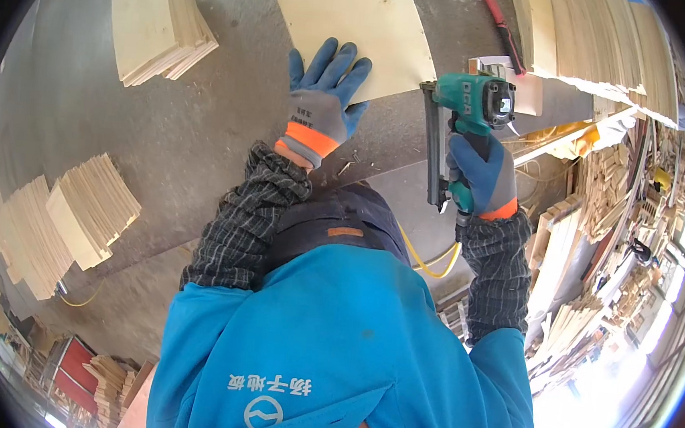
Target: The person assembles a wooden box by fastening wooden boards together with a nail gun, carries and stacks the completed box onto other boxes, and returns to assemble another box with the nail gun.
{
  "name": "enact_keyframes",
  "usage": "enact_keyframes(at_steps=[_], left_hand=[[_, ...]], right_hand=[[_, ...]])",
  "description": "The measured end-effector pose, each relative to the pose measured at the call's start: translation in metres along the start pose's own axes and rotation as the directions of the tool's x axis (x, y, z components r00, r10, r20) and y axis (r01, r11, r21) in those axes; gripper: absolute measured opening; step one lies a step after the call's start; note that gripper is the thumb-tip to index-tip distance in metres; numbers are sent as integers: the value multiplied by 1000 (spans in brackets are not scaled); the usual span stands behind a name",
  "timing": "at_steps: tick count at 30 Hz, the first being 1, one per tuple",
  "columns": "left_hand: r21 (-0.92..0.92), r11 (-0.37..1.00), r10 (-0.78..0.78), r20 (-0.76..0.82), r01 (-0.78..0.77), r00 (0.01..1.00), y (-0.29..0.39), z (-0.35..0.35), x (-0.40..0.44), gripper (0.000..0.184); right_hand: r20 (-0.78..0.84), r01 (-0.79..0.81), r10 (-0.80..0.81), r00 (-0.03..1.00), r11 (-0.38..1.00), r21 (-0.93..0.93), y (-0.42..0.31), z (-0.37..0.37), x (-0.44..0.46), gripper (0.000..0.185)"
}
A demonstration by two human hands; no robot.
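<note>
My left hand point(324, 92), in a blue and grey glove with an orange band, lies with fingers spread on the near edge of a pale wooden board point(365, 23). My right hand point(483, 165), gloved the same way, is closed around the handle of a green and black nail gun point(466, 99). The gun's nose is at the board's near right corner, and its long dark magazine points back toward my body. Whether the nose touches the board I cannot tell. A yellow hose point(435, 269) runs below the gun.
Board stacks stand on the dark table point(205, 123) at the upper left point(160, 23) and lower left point(93, 210). More stacked boards point(590, 36) are at the upper right, beside a red and black tool point(502, 25). Wood strips point(602, 186) are piled beyond the table's right side.
</note>
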State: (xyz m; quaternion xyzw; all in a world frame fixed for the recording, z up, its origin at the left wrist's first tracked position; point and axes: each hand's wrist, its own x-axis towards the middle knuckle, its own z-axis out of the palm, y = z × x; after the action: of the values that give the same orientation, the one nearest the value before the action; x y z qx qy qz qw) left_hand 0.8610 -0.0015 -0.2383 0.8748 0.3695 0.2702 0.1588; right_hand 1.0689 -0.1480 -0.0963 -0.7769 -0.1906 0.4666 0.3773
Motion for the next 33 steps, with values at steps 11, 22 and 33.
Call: enact_keyframes(at_steps=[11,22,33], left_hand=[[-15,1000,-13,6,13,1000,-2,0,-1,57],[-17,1000,-16,-33,15,999,-4,4,-2,54],[-54,998,-24,-32,22,999,-3,4,-2,60]], right_hand=[[19,-7,7,1000,1000,-17,0,-1,4,31],[-7,-13,13,1000,999,35,-5,3,-11,32],[64,3,1,998,998,-61,1,25,-9,36]])
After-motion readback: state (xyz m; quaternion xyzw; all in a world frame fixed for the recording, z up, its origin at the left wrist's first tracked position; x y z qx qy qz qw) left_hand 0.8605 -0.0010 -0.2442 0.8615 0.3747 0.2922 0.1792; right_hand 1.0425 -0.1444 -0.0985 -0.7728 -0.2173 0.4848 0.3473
